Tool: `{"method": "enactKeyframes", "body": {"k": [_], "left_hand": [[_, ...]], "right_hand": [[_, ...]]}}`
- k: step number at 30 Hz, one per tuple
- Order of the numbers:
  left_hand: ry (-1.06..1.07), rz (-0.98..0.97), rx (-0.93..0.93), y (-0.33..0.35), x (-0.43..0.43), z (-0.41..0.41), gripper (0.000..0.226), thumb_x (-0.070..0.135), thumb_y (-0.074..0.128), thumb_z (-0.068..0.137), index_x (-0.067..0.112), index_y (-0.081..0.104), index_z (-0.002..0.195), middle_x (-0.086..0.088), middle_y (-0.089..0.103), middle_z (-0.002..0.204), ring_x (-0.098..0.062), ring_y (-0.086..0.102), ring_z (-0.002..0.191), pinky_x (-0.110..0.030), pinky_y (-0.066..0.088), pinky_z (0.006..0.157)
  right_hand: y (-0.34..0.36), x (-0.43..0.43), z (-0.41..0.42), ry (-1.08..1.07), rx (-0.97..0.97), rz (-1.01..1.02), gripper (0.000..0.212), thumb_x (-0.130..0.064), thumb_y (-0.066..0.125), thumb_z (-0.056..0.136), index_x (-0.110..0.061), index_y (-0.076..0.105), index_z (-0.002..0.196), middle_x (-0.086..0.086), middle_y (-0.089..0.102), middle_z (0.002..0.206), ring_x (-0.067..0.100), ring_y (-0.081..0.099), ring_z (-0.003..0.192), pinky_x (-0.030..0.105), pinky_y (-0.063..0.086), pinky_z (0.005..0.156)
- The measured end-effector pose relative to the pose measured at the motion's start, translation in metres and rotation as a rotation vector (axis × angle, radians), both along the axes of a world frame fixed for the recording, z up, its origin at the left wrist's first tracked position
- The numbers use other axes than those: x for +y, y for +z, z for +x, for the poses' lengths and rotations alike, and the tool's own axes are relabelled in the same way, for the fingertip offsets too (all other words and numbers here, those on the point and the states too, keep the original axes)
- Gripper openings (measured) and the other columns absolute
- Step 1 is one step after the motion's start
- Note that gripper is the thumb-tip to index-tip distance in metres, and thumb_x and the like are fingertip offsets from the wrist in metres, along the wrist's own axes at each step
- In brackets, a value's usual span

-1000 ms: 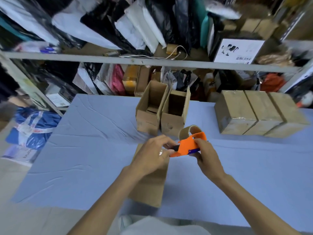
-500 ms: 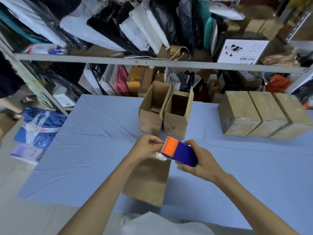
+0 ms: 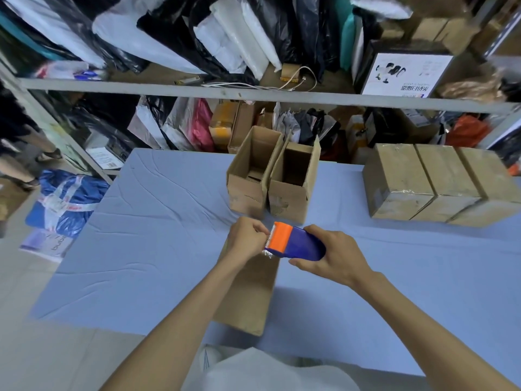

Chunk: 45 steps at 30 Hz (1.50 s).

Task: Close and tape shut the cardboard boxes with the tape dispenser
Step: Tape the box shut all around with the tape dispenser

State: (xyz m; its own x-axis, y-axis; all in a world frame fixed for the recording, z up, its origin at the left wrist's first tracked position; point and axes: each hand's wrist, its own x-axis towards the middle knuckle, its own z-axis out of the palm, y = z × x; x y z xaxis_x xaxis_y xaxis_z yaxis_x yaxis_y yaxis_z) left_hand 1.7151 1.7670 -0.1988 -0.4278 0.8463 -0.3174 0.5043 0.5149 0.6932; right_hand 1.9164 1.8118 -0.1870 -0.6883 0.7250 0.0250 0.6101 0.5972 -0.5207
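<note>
The tape dispenser (image 3: 296, 244), orange at its toothed front and dark blue behind, sits in my right hand (image 3: 335, 258), while my left hand (image 3: 248, 238) pinches at its toothed edge. Beneath it, a closed cardboard box (image 3: 248, 294) lies on the counter (image 3: 141, 235). Beyond stand two open boxes (image 3: 251, 179), touching, flaps up. To the right, three taped boxes (image 3: 400, 176) sit in a tight row.

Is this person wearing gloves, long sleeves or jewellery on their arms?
No. The left hand and right hand are bare: no gloves, rings or watch visible. The left forearm and right forearm are uncovered, no sleeves in view. A white garment shows at the bottom edge.
</note>
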Motion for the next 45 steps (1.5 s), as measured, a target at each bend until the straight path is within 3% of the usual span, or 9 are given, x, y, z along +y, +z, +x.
{"method": "enactKeyframes", "body": {"k": [6,11,15,22,25,32,40,45], "left_hand": [[0.09,0.002,0.017,-0.003,-0.001,-0.022,0.017,0.006,0.069,0.074,0.017,0.073,0.062,0.01,0.067,0.061,-0.007,0.064,0.069,-0.021,0.048,0.066],[0.05,-0.013,-0.038,-0.013,-0.003,-0.009,0.01,0.015,0.068,0.077,0.02,0.07,0.069,0.008,0.07,0.072,-0.011,0.067,0.078,-0.03,0.056,0.076],[0.008,-0.046,-0.062,-0.017,0.0,-0.006,0.007,0.023,0.077,0.073,0.021,0.07,0.073,0.007,0.071,0.073,-0.008,0.067,0.074,-0.035,0.059,0.074],[-0.005,-0.044,-0.015,-0.016,0.008,0.001,0.02,0.022,0.08,0.075,0.011,0.069,0.087,-0.005,0.073,0.083,-0.02,0.067,0.088,-0.037,0.052,0.085],[-0.017,-0.06,0.054,-0.014,0.008,0.006,0.023,0.022,0.078,0.077,0.01,0.068,0.093,-0.003,0.072,0.09,-0.018,0.064,0.093,-0.029,0.047,0.079],[-0.007,-0.065,0.121,-0.013,0.013,0.009,0.022,0.024,0.076,0.08,0.011,0.066,0.095,-0.001,0.07,0.098,-0.018,0.061,0.097,-0.029,0.043,0.076],[-0.065,-0.071,0.153,-0.011,0.014,0.009,0.021,0.022,0.075,0.081,0.012,0.064,0.096,-0.002,0.068,0.099,-0.02,0.06,0.097,-0.027,0.04,0.07],[-0.107,-0.036,0.178,-0.013,0.011,0.009,0.023,0.022,0.073,0.083,0.009,0.062,0.099,-0.004,0.068,0.098,-0.022,0.06,0.096,-0.035,0.047,0.082]], "right_hand": [[-0.003,0.012,0.052,-0.176,-0.086,-0.012,0.049,-0.064,0.069,0.059,-0.033,0.058,0.095,-0.016,0.062,0.073,0.011,0.051,0.062,0.017,0.037,0.054],[-0.01,0.016,0.077,-0.204,-0.156,0.002,0.048,-0.061,0.077,0.061,-0.034,0.059,0.098,-0.018,0.061,0.075,0.009,0.05,0.064,0.021,0.037,0.056],[-0.014,0.021,0.084,-0.189,-0.197,0.002,0.052,-0.062,0.076,0.062,-0.033,0.059,0.103,-0.014,0.066,0.083,0.013,0.057,0.069,0.026,0.046,0.061],[-0.022,0.029,0.08,-0.185,-0.211,0.01,0.052,-0.066,0.073,0.062,-0.034,0.057,0.101,-0.016,0.063,0.079,0.008,0.048,0.064,0.016,0.034,0.054],[-0.024,0.032,0.079,-0.177,-0.225,0.013,0.055,-0.067,0.073,0.063,-0.033,0.057,0.103,-0.014,0.065,0.083,0.009,0.048,0.065,0.018,0.034,0.055],[-0.025,0.038,0.074,-0.184,-0.26,-0.005,0.056,-0.067,0.071,0.064,-0.031,0.056,0.104,-0.013,0.065,0.084,0.011,0.05,0.067,0.02,0.035,0.055],[-0.026,0.035,0.072,-0.189,-0.276,-0.021,0.056,-0.067,0.072,0.065,-0.032,0.055,0.106,-0.019,0.053,0.079,0.009,0.045,0.066,0.009,0.024,0.052],[-0.025,0.034,0.072,-0.176,-0.29,-0.032,0.057,-0.067,0.071,0.067,-0.031,0.054,0.107,-0.018,0.054,0.081,0.008,0.045,0.067,0.008,0.023,0.052]]}}
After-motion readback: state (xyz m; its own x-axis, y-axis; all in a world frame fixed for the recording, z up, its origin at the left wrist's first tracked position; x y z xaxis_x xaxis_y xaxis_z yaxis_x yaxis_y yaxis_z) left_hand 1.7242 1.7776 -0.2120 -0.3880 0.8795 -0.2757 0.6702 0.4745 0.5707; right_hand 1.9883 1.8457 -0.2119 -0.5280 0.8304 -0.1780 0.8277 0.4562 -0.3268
